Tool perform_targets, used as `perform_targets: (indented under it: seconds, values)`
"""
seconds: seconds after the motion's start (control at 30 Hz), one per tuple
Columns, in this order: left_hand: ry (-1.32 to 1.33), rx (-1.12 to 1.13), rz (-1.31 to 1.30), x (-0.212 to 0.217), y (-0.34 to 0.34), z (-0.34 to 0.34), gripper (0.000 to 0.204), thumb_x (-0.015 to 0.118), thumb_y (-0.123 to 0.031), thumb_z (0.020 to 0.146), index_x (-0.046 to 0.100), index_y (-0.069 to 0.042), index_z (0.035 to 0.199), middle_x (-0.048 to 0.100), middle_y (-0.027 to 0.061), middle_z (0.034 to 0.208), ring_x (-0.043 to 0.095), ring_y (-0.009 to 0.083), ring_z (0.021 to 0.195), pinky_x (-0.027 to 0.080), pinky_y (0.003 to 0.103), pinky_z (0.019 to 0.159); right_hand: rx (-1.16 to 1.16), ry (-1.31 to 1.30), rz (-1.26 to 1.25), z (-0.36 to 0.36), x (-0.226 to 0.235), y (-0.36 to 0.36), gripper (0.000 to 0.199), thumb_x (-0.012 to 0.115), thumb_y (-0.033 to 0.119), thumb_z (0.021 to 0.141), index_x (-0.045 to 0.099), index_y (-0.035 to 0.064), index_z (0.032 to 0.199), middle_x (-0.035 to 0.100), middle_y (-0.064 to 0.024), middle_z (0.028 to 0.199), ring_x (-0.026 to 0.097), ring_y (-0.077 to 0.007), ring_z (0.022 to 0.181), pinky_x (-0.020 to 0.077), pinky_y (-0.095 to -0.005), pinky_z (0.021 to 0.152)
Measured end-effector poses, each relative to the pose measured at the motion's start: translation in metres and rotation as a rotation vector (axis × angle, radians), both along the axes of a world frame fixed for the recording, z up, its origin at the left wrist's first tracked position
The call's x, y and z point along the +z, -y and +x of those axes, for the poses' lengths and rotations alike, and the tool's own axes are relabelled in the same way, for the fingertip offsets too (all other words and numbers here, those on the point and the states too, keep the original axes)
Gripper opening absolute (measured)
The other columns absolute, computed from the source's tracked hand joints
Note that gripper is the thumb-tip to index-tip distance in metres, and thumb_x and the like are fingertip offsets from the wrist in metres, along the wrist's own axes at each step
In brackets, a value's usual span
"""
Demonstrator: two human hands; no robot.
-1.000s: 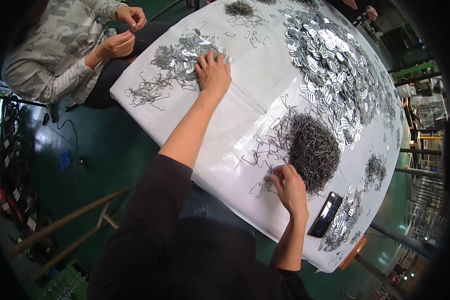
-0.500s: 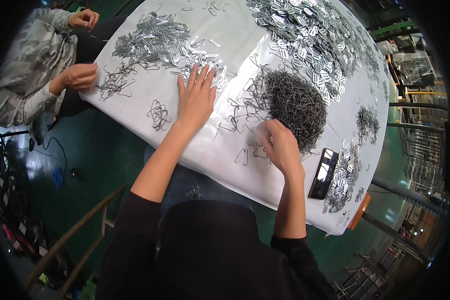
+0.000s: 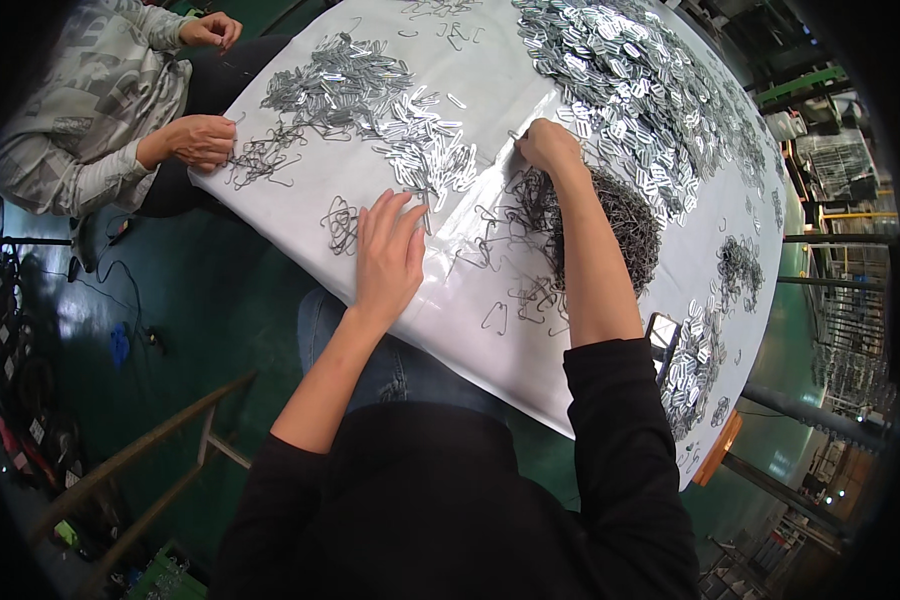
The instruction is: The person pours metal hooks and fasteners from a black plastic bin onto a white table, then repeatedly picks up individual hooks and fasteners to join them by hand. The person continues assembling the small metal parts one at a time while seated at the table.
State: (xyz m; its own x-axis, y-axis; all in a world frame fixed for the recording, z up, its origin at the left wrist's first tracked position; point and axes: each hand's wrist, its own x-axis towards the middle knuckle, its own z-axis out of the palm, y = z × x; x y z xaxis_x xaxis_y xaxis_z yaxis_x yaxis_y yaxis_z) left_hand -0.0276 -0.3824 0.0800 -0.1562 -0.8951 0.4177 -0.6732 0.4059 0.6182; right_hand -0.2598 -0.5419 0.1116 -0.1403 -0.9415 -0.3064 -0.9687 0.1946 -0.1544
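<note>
**A:** Tangled heap of dark wire hooks (image 3: 610,215) sitting mid-desk, right by the phone (image 3: 660,340) near the desk's (image 3: 300,150) front edge. Right hand (image 3: 548,145) at the far-left rim of that heap, fingers curled and pinched together, looks like nipping a wire or two, but too small to tell what's actually between the fingertips. Left hand (image 3: 388,258) flat and open, palm down on the white sheet left of the heap, grasping nothing, just next to a small wire knot (image 3: 342,222).

**B:** Any guess on handling?

**A:** Probably light and springy. Thin bent wire, stiff enough to hold shape, snaggy as anything. Pulling one from the middle of the heap likely drags a whole clump along. Better taken from the loose strays at the heap's edge, pinched on the straight shank rather than the bend.

**B:** And the shiny stuff?

**A:** Flat silver clips (image 3: 420,150) spread left of and beyond the heap, bigger drift (image 3: 630,90) behind it. Looks slick and flat, hard to lift off the glossy sheet; sliding likely easier than picking. Another person's hand (image 3: 202,140) working wires at the desk's left edge, well away from the heap.
</note>
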Motion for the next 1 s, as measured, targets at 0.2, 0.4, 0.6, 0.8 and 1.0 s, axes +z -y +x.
perform_targets:
  seconds: [0.2,0.4,0.6,0.8,1.0]
  values:
    - [0.035,0.090,-0.039,-0.005,0.058,-0.020,0.020,0.065,-0.016,0.083,0.066,-0.006,0.100,0.057,0.0077,0.110,0.050,0.0270,0.104,0.039,0.044,0.087,0.106,0.298,-0.216,0.005,-0.001,-0.066,0.020,0.064,0.017,0.081,0.068,-0.0004,0.090,0.068,-0.0177,0.090,0.065,-0.0344,0.085,0.0503,-0.0425,0.078]
    - [0.330,0.156,0.113,-0.007,0.105,-0.057,0.023,0.069,-0.026,0.080,0.069,-0.008,0.095,0.059,0.0045,0.108,0.051,0.0234,0.104,0.037,0.043,0.086,-0.156,0.808,-0.233,0.001,0.000,-0.125,0.011,0.066,0.012,0.084,0.062,0.0010,0.085,0.062,-0.0038,0.074,0.056,-0.0114,0.068,0.0428,-0.0258,0.063]
    - [0.103,0.069,0.180,-0.006,0.095,-0.047,0.014,0.071,-0.025,0.078,0.072,-0.012,0.084,0.064,0.0033,0.098,0.053,0.0223,0.104,0.038,0.044,0.086,-0.354,1.377,-0.140,0.005,-0.002,-0.174,0.011,0.061,0.008,0.090,0.061,-0.0019,0.095,0.063,-0.0050,0.079,0.061,-0.0100,0.070,0.0492,-0.0217,0.065]
    - [-0.500,-0.019,0.479,0.004,0.049,-0.021,0.016,0.072,-0.019,0.080,0.072,-0.006,0.090,0.068,0.0024,0.081,0.060,0.0130,0.072,0.045,0.028,0.065,-0.519,1.533,-0.105,0.031,-0.003,-0.197,0.017,0.065,0.009,0.089,0.062,-0.0032,0.100,0.066,-0.0086,0.085,0.064,-0.0132,0.071,0.0544,-0.0232,0.066]
    - [-0.645,-0.060,0.692,0.010,0.008,-0.002,0.019,0.072,-0.018,0.082,0.070,-0.006,0.096,0.067,-0.0008,0.080,0.059,0.0057,0.074,0.041,0.020,0.063,-0.455,1.646,-0.141,0.056,-0.003,-0.203,0.019,0.067,0.014,0.088,0.063,-0.0006,0.099,0.064,-0.0055,0.087,0.063,-0.0123,0.074,0.0511,-0.0228,0.063]
